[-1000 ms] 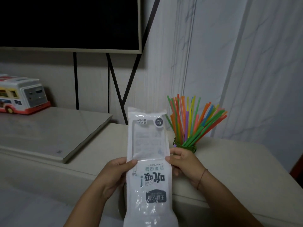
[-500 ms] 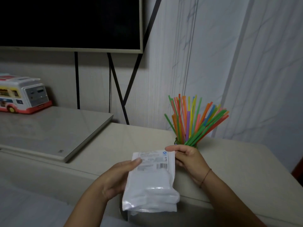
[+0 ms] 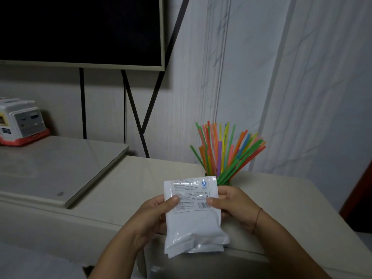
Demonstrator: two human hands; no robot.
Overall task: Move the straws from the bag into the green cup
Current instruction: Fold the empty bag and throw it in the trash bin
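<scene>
Both hands, left hand [image 3: 155, 210] and right hand [image 3: 233, 202], grip a folded white bag [image 3: 193, 214]; colourful straws [image 3: 225, 152] fan out just beyond.

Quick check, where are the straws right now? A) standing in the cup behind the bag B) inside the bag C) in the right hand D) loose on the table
A: the coloured straws fan upright out of the green cup just behind the folded bag, which both the left hand and right hand hold.
</scene>
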